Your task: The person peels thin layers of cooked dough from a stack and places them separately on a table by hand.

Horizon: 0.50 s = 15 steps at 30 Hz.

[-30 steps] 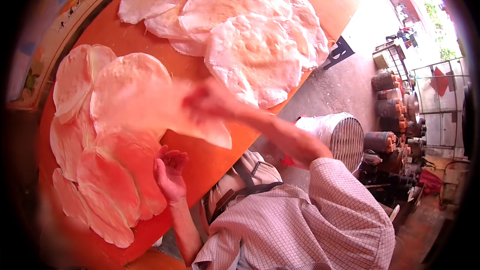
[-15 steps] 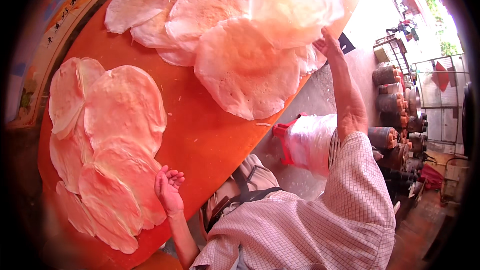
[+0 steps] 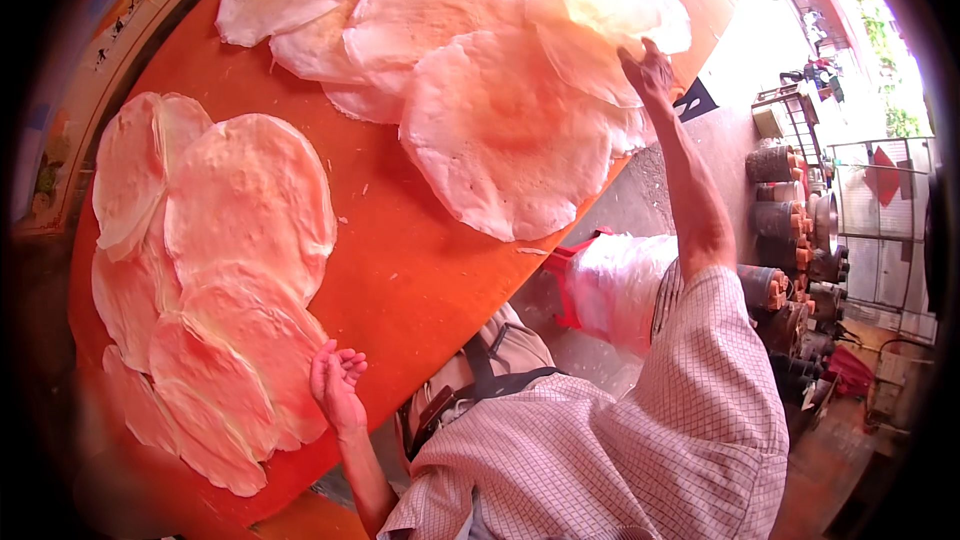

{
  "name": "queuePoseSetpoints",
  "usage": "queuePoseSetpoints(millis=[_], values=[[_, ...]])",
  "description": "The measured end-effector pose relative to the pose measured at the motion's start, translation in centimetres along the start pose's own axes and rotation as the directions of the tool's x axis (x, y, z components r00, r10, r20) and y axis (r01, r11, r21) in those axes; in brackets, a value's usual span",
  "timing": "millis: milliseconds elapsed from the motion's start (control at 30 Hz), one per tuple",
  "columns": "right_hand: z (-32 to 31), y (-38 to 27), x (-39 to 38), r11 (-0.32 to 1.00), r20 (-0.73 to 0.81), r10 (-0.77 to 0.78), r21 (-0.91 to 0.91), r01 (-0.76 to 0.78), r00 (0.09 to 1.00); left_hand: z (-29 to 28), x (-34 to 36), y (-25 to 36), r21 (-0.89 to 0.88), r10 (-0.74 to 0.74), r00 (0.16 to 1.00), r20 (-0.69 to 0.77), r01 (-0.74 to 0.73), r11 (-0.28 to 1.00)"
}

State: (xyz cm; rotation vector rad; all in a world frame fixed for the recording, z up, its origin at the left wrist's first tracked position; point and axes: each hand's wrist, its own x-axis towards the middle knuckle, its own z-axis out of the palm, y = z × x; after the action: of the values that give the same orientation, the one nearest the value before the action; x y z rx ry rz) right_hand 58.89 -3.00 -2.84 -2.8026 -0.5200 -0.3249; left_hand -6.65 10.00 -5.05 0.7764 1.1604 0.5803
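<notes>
Thin, round, pale flatbreads overlap in two groups on an orange table. My right hand is at the far group, over the edge of a thin, see-through flatbread. Its thumb and forefinger are apart, with nothing seen between them. Just nearer me, a larger flatbread lies with its edge close to the table's rim. My left hand rests palm up beside the near-left stack of flatbreads, fingers loosely curled and apart, holding nothing. Whether it touches the stack I cannot tell.
A red stool with a bundle wrapped in clear plastic stands by the table's right edge. Farther right are several dark cylinders in a row and a wire-mesh gate. A painted panel borders the table's left side.
The see-through flatbread, blurred and spread out earlier, now lies settled on the far group. My right hand has gone from its edge to over it, fingers parted. My left hand stays about the same.
</notes>
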Motion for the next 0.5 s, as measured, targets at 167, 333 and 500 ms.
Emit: queuePoseSetpoints(millis=[167, 333, 500], values=[[2.0, -4.8, 2.2, 0.992, 0.254, -0.121, -0.006, 0.126, 0.96, -0.5, -0.4, -0.1, -0.006, 0.012, 0.999, -0.042, -0.012, 1.0], [4.9, -9.7, -0.5, 0.987, 0.387, -0.121, -0.053, 0.153, 0.914, -0.5, -1.3, -0.6, -0.006, 0.005, 0.994, -0.109, -0.006, 1.0], [4.7, -22.8, -12.1, 0.518, 0.135, -0.712, 0.764, 0.385, 0.69, 0.2, -1.5, -1.2, -0.045, -0.016, 0.999, -0.044, 0.014, 0.999]])
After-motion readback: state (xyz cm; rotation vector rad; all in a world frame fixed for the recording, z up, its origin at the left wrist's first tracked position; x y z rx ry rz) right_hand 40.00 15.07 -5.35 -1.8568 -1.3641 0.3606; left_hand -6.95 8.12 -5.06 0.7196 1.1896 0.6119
